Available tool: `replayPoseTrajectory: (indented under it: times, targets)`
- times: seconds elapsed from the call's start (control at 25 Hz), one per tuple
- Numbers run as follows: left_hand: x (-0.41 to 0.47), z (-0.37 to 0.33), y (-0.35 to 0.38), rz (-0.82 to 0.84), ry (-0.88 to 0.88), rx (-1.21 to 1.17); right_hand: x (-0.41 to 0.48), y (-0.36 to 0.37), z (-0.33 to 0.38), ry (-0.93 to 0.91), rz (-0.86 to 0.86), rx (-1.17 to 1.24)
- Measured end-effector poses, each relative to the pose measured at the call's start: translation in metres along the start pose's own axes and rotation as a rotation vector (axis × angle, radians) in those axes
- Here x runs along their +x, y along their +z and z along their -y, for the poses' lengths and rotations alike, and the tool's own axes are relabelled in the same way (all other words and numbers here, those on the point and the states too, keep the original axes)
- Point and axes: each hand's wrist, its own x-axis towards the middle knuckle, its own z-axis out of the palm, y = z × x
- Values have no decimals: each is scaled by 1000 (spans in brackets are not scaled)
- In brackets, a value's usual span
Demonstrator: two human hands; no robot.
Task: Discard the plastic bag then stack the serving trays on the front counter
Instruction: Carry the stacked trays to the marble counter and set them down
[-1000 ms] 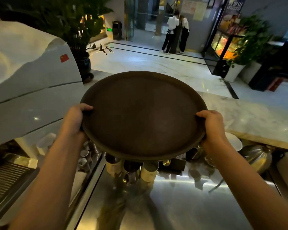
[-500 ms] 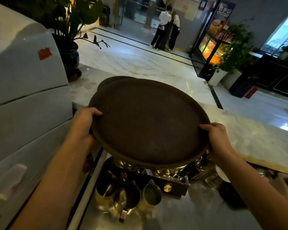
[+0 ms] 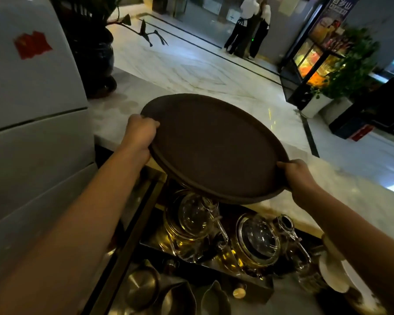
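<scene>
I hold a large round dark-brown serving tray [image 3: 214, 146] by its rim with both hands. My left hand [image 3: 140, 134] grips the left edge and my right hand [image 3: 297, 176] grips the near right edge. The tray lies low over the white marble front counter [image 3: 114, 114], its near edge overhanging the counter's inner side. A second rim line shows just under the tray's left edge, so another tray seems to lie beneath it. No plastic bag is in view.
A big white machine [image 3: 32, 110] stands at the left. Glass teapots [image 3: 196, 223] and metal pitchers [image 3: 141, 287] sit on the lower steel worktop below the tray. A dark plant pot [image 3: 96, 60] stands on the counter's far left. Two people [image 3: 248, 26] stand in the lobby beyond.
Both hands have carried the tray forward and down, from over the lower worktop to over the marble counter. The camera has leaned forward with it.
</scene>
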Motion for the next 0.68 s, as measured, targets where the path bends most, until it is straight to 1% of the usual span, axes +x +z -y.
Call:
replayPoseTrajectory:
  times: [0.36,0.56,0.68]
  targets:
    - [87,5,17,-13,52,278,63,51,19,-13,-44,-97]
    - [104,8,26,-110,115,482,82,66,25,-57,-65,-219]
    - [114,13,29,-138,132,570,92,76,23,-73,-61,-282]
